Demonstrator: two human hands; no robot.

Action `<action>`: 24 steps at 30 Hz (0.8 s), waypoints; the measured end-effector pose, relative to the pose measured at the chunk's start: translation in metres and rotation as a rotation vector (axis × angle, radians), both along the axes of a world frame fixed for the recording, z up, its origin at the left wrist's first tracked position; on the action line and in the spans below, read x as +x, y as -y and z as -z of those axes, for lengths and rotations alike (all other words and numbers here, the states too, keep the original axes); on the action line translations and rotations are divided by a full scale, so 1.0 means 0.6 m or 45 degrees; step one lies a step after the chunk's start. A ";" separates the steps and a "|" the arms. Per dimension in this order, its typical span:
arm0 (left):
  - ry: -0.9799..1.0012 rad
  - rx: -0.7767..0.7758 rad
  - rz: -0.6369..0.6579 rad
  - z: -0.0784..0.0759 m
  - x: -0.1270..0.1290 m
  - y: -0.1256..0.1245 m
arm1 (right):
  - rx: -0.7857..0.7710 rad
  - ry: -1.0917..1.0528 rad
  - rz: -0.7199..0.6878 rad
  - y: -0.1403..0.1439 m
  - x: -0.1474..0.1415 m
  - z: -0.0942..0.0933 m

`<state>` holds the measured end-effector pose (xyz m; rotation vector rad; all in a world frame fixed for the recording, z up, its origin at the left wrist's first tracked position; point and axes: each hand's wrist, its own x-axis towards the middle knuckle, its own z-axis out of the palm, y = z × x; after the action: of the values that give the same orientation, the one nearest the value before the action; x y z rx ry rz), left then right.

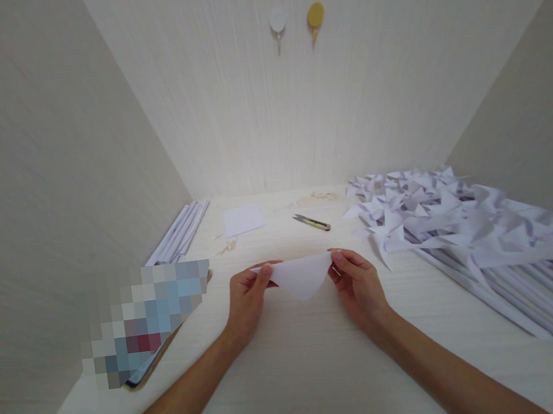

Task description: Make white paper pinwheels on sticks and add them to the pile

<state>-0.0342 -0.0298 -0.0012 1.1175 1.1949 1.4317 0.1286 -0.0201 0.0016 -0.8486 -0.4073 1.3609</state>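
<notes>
A white sheet of paper folded into a triangle [301,276] is held just above the pale wooden table [298,379], its point facing me. My left hand [246,301] pinches its left corner and my right hand [359,284] pinches its right corner. Both hands sit near the table's middle.
A big heap of white paper pinwheels on sticks [465,224] fills the right side. White sticks [181,232] lie at the far left, beside a blurred flat object [144,324]. A small white square sheet [243,220] and snips [312,223] lie farther back. Two hooks [297,22] hang on the wall.
</notes>
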 end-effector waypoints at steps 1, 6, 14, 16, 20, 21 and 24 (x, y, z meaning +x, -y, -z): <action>0.004 0.014 0.018 0.002 -0.001 0.000 | -0.001 -0.001 0.002 0.000 0.000 0.000; 0.006 0.082 0.009 0.002 -0.002 0.003 | 0.007 0.000 0.003 -0.001 0.001 0.002; -0.118 0.137 -0.028 -0.012 0.001 0.012 | 0.026 -0.030 -0.069 0.001 0.002 -0.002; -0.155 0.152 -0.033 -0.012 0.000 0.013 | 0.007 -0.070 -0.116 0.002 0.002 -0.004; -0.205 0.169 -0.035 -0.015 0.001 0.015 | -0.065 -0.124 -0.230 0.005 -0.001 -0.008; -0.215 0.172 -0.031 -0.017 0.002 0.016 | -0.078 -0.122 -0.256 0.006 -0.003 -0.009; -0.228 0.174 -0.024 -0.020 0.002 0.016 | -0.075 -0.084 -0.303 0.008 -0.007 -0.009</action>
<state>-0.0327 -0.0393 0.0108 1.3554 1.2487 1.4699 0.1241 -0.0246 0.0071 -0.8198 -0.4290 1.6236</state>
